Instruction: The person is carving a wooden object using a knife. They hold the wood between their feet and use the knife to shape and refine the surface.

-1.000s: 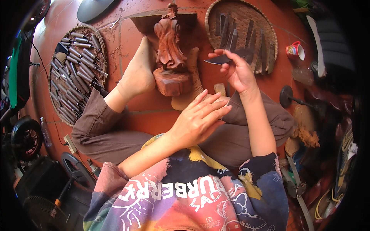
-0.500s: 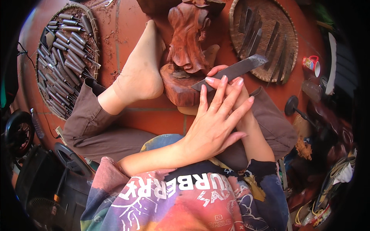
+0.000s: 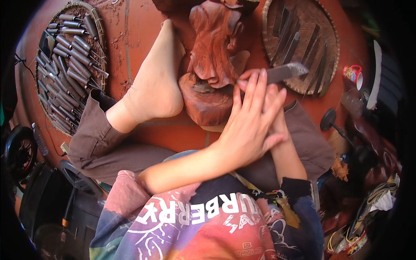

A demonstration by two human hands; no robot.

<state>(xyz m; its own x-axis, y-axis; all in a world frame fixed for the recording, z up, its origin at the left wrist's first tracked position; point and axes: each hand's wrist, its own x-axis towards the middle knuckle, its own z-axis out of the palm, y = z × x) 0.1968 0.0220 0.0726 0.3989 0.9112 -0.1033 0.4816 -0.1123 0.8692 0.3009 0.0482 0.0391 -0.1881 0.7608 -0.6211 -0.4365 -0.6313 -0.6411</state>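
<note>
My right hand [image 3: 276,104] is closed around a flat steel blade [image 3: 284,72] with a slanted end, which juts out to the right. Over it lies my left hand [image 3: 251,115], fingers stretched out and thumb apart, covering most of the right hand's fingers and the blade's near part. Just left of the fingertips stands a reddish wood carving [image 3: 212,41] with flowing folds. Its thick, rough-hewn base [image 3: 206,106] rests between my legs, beside my bare foot [image 3: 158,82]. Whether the blade's hidden end touches the wood, I cannot tell.
A round woven tray [image 3: 104,56] at the left holds many wooden-handled carving tools [image 3: 71,73]. Another woven tray [image 3: 333,47] at the far right carries several flat dark blades [image 3: 310,47]. A red mug [image 3: 353,76] stands right of it. Wood shavings litter the tiled floor [image 3: 141,26].
My left hand has slid forward and right along the blade, its fingers now closer together and hiding the blade's left end. The blade has shifted slightly right.
</note>
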